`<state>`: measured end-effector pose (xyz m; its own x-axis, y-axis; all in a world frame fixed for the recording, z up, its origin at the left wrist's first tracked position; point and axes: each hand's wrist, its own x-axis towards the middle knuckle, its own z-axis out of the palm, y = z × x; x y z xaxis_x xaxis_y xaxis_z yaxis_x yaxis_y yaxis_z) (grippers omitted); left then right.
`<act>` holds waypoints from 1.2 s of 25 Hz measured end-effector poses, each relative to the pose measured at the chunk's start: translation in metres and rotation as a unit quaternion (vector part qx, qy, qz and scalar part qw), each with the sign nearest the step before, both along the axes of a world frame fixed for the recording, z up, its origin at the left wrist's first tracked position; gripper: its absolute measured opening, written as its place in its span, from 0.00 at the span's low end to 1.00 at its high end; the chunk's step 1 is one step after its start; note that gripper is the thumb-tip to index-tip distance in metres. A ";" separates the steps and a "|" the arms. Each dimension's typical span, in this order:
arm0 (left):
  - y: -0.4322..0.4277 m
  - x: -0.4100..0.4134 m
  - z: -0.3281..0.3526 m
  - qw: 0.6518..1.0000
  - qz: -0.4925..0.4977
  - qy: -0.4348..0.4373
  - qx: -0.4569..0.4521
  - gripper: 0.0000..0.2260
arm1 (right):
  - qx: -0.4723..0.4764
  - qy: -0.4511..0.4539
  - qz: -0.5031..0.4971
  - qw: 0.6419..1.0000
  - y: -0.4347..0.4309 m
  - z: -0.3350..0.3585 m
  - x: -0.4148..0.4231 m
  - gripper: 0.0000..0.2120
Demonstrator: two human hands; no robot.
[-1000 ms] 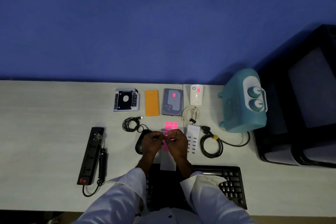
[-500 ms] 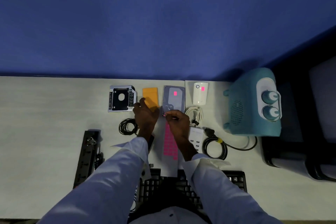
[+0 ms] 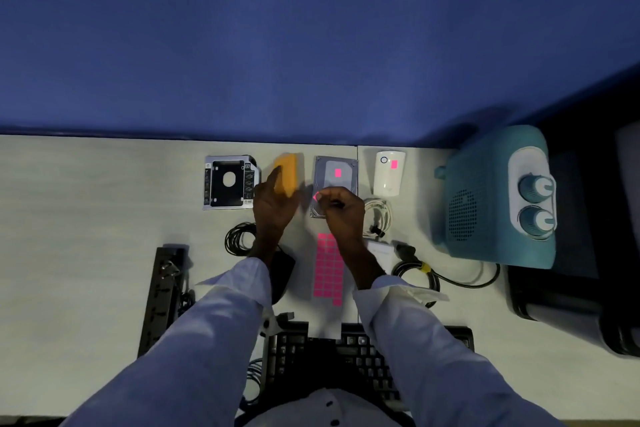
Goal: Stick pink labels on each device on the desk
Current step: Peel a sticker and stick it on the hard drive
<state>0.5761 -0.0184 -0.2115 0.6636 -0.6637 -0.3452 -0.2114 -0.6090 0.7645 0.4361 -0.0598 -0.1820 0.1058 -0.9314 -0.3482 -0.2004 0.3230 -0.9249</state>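
My left hand (image 3: 273,208) grips the near end of the orange device (image 3: 288,174), which is tilted up off the desk and blurred. My right hand (image 3: 341,213) pinches a single pink label (image 3: 316,197) at its fingertips, just right of the orange device and over the near part of the grey hard drive (image 3: 335,177). The hard drive and the white plug-in device (image 3: 388,173) each carry a pink label. The sheet of pink labels (image 3: 327,270) lies on the desk between my forearms. A silver drive caddy (image 3: 229,182) at the left bears no label.
A teal fan heater (image 3: 495,198) stands at the right, its black cable (image 3: 446,279) coiled nearby. A black power strip (image 3: 161,298) lies at the left, a black keyboard (image 3: 346,360) near me, a black coiled cable (image 3: 237,239) and a white cable (image 3: 379,213) beside my hands.
Both hands left the label sheet and reached toward the back row. My left hand took hold of the orange device and tilted it up; my right carries a peeled label.
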 end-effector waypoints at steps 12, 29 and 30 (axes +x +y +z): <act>0.042 -0.012 0.037 0.789 0.181 0.569 -0.145 0.20 | 0.055 -0.011 0.036 0.998 0.006 0.011 0.034 0.06; 0.028 -0.011 0.021 0.957 0.111 0.260 -0.067 0.20 | 0.093 0.026 0.016 0.995 0.027 0.005 0.021 0.19; 0.025 -0.011 0.016 0.978 0.071 0.191 -0.049 0.23 | 0.092 0.027 0.013 0.995 0.030 0.004 0.016 0.18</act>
<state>0.5653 0.0063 -0.1954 0.5865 -0.6159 -0.5260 0.1827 -0.5321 0.8267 0.4525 -0.0297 -0.1780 0.1063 -0.8486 -0.5182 -0.2587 0.4796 -0.8385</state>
